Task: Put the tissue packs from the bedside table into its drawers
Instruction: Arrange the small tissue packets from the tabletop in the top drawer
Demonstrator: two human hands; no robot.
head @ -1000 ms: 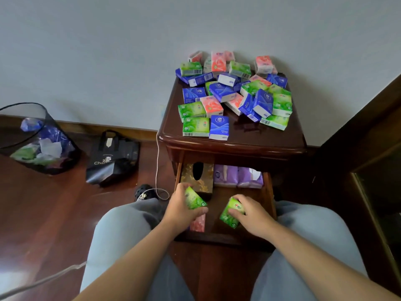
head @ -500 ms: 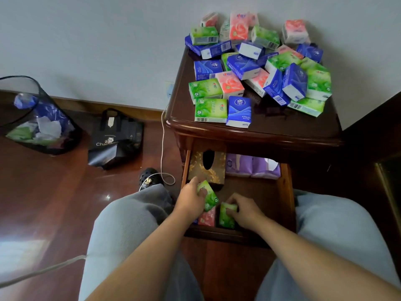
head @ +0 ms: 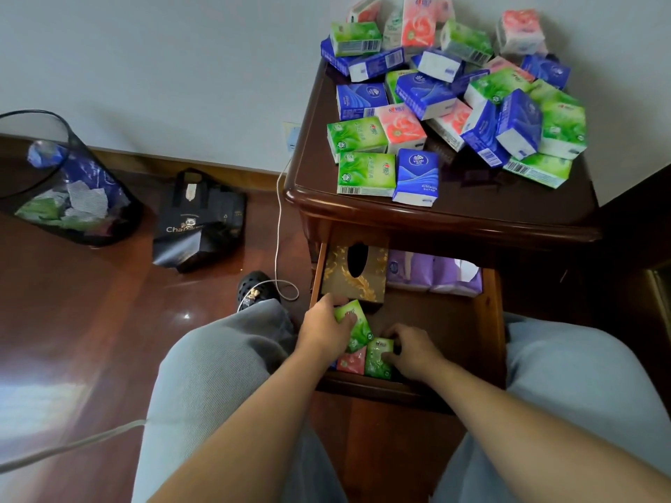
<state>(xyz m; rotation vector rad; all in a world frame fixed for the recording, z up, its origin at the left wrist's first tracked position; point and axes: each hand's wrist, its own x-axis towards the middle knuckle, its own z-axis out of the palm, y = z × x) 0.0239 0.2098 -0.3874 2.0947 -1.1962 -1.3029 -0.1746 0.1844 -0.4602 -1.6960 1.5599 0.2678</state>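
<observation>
We record the bedside table with most tissue packs heaped on its top; the upper drawer stands open below; at its front left corner a pink pack lies flat; our left hand clamps a green pack, long axis tilted, just above it; our right hand pinches a second green pack, upright, beside the pink; we judge the right hand nearer release.

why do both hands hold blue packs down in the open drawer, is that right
Not quite: the packs are green, not blue. The head view shows the left hand and right hand each gripping a green pack down in the open drawer.
</observation>
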